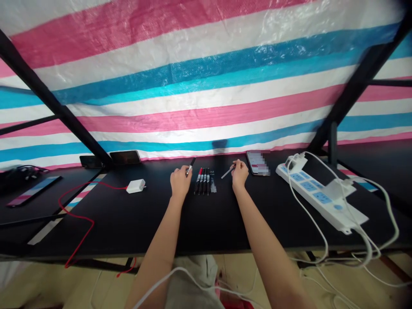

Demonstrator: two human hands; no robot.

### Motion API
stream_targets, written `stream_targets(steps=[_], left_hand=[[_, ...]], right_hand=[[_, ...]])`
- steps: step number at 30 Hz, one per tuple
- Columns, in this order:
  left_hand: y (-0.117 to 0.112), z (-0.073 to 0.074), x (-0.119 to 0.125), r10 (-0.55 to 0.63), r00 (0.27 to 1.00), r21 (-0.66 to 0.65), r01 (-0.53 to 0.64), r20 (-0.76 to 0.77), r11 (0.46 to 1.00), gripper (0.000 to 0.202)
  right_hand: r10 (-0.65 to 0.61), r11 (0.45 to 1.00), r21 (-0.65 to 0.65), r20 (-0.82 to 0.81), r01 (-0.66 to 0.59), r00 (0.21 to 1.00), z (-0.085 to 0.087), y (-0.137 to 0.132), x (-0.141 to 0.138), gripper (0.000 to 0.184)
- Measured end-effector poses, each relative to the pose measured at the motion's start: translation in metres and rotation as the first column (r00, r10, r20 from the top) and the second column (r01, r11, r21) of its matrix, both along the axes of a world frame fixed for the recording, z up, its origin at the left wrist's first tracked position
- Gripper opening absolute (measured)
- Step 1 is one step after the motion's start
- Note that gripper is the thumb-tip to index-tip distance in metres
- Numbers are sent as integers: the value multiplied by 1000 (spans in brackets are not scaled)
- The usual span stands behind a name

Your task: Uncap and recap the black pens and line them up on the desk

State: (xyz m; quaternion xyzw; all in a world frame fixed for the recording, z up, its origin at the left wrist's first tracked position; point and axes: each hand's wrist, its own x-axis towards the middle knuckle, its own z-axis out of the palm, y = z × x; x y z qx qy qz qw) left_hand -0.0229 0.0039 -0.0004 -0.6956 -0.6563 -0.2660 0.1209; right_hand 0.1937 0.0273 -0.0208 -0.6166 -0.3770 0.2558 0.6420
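My left hand (180, 181) rests on the black table (128, 219), fingers closed round a dark pen (191, 166) that points up and away. My right hand (240, 174) pinches a thin light-coloured pen part (227, 173) that sticks out to its left. Between the two hands lies a row of several pens (204, 180) with red and black bands, side by side on the table.
A phone (257, 163) lies just right of my right hand. A white power strip (318, 197) with white cables sits at the right. A white charger (135, 186) with a red cable lies at the left, with more phones (125, 157) behind. Striped tarp hangs behind.
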Motion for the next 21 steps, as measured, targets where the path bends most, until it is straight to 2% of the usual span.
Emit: stream_targets(steps=[4, 8, 13, 16, 21], left_hand=[[1, -2, -3, 69, 998, -99, -70, -9, 993, 32], [4, -6, -5, 103, 995, -203, -102, -4, 974, 33], [6, -9, -7, 83, 996, -306, -67, 37, 950, 34], [7, -10, -8, 65, 996, -318, -42, 59, 947, 36], [8, -13, -8, 6, 997, -325, 19, 74, 945, 34]], right_hand=[[42, 999, -13, 67, -42, 997, 0, -2, -4, 39], [152, 985, -113, 187, -132, 970, 1, -3, -6, 40], [353, 929, -255, 392, -268, 850, 3, -6, -12, 33], [411, 899, -342, 448, -273, 794, 5, -8, -16, 30], [441, 878, -431, 559, -209, 702, 10, -14, -22, 34]])
